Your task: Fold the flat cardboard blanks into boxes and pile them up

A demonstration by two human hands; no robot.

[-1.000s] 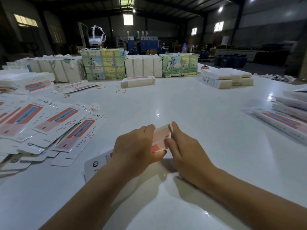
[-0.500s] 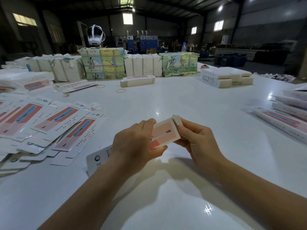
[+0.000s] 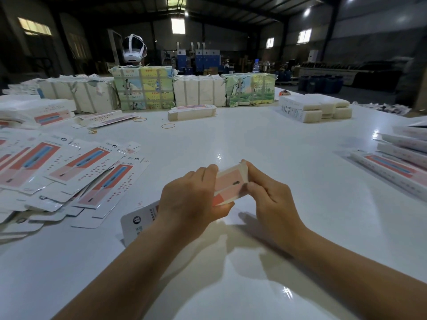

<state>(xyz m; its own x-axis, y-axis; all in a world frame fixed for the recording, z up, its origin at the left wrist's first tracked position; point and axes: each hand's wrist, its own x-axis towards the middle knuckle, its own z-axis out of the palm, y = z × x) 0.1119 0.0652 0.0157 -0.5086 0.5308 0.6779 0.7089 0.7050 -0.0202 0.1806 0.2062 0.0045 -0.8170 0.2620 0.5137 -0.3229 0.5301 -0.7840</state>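
Just above the glossy white desk [image 3: 265, 139], both hands grip one long pink-and-white printed cardboard box [image 3: 228, 183]: left hand [image 3: 191, 199] curled around its middle, right hand [image 3: 270, 195] pinching its far end. Flat pink-and-blue cardboard blanks [image 3: 69, 174] lie spread at left.

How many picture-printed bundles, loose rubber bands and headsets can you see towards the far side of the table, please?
Picture-printed bundles: 2
Rubber bands: 3
Headset: 1
Total: 6
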